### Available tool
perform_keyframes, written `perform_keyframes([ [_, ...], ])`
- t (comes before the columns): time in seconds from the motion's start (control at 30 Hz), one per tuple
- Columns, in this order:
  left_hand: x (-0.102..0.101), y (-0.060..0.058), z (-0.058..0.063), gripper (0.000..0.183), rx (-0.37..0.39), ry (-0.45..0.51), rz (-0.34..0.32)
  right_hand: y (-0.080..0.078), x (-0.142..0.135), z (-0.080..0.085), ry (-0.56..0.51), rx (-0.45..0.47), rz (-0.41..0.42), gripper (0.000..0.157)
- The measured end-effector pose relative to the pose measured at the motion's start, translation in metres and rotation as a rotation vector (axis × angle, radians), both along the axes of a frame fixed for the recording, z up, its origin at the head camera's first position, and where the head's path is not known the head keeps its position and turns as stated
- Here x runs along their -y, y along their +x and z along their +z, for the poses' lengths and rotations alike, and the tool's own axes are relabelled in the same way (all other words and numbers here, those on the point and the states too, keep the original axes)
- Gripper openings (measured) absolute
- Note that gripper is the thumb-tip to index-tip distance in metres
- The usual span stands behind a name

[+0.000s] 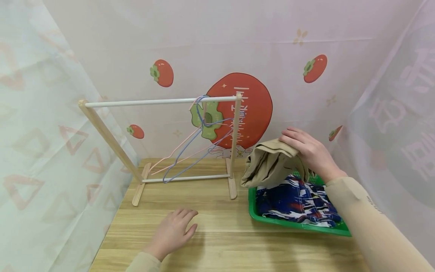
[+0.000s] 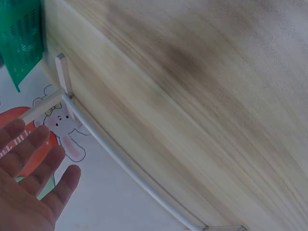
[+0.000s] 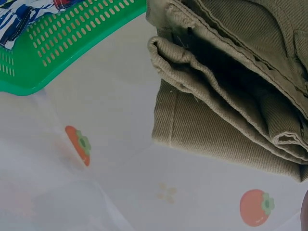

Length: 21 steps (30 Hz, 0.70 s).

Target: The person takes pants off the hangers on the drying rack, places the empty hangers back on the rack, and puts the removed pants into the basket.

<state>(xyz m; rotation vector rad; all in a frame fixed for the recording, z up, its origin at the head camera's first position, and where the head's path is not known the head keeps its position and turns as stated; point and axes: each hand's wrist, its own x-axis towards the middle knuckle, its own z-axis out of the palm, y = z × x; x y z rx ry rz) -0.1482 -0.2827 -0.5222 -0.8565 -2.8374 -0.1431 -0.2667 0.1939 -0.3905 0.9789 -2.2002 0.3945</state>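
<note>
Folded khaki trousers [image 1: 272, 160] hang in the air over the green basket [image 1: 253, 206], gripped by my right hand [image 1: 310, 153] at their upper edge. The right wrist view shows the folded layers of the trousers [image 3: 216, 110] up close; there the hand is almost wholly out of frame. My left hand [image 1: 175, 230] hovers over the table at the front left with its fingers loosely extended, holding nothing. In the left wrist view, spread fingers [image 2: 41, 163] of that hand show. Blue patterned clothing [image 1: 289, 200] lies in the basket.
A wooden rack [image 1: 112, 139] with white rods stands at the back of the table [image 1: 224, 241]. Near its right post, a blue hanger [image 1: 183, 153] and a pink hanger [image 1: 170, 155] hang from the top rod. Printed cloth [image 1: 190, 49] encloses the back and sides.
</note>
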Motion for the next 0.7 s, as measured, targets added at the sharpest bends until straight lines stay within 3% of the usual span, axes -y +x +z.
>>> perform_keyframes([
  [0.23, -0.004, 0.001, -0.020, 0.045, 0.049, -0.020, -0.122, -0.005, 0.007, -0.006, -0.006, -0.015, 0.012, 0.043],
  [0.53, -0.014, 0.008, -0.049, 0.061, 0.095, -0.098, -0.313, 0.000, 0.012, -0.033, 0.026, -0.056, 0.077, 0.045],
  [0.7, -0.016, 0.012, -0.063, 0.063, 0.071, -0.112, -0.361, 0.007, 0.007, -0.041, 0.037, 0.026, 0.107, 0.047],
])
